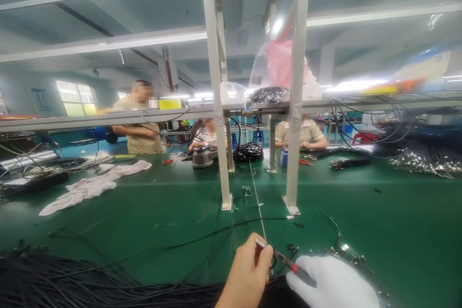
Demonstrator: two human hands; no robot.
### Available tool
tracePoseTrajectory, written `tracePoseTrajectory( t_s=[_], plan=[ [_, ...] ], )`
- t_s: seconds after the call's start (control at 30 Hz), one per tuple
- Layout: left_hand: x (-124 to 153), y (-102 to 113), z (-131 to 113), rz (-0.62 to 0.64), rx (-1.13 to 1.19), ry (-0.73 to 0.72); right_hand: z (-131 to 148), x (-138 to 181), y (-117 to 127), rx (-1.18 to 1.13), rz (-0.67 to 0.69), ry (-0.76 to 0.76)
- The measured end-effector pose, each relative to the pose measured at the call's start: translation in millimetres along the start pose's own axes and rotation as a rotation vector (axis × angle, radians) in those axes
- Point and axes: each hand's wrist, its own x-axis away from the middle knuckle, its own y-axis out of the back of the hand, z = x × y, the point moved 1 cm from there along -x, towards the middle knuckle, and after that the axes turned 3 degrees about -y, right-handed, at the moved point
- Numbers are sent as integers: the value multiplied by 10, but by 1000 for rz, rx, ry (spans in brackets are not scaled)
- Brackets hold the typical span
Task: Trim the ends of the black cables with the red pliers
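My left hand (249, 267) is bare and closed, with thumb and forefinger pinching a black cable by its metal-looking connector end (258, 242). A short bend of the cable shows just right of the thumb. My right hand (334, 281), in a white glove, is closed round a pair of pliers (285, 258) with red on the handle. The pliers' narrow jaws point left and meet the cable close to my left thumb; whether they grip it cannot be made out. Below both hands lies a thick bundle of black cables (72, 279).
Two white posts (221, 154) rise from the green table (173, 216), carrying a shelf. Small black scraps (344, 248) lie right of my hands. White cloth (97, 185) lies at left. Farther back are a coiled cable bundle (249, 151), red-handled scissors (168, 161) and several people.
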Motion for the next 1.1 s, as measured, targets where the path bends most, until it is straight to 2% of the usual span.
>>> tracePoseTrajectory(
  t_s=[0.17,0.47,0.8,0.97,1.1],
  plan=[
    [6,2,20,29,-16,-7,-21,-6,-12,-26,27,1],
    [-7,-3,125,-36,-192,-32,-15,-18,-28,6,46,1],
    [-18,-19,-15,-38,85,36,-55,-28,-43,42,-21,21],
    [-38,-8,34,-21,134,31,-77,-8,-62,-7,33,1],
    [-9,10,56,19,68,-15,-40,16,-22,12,26,-37]
  ],
)
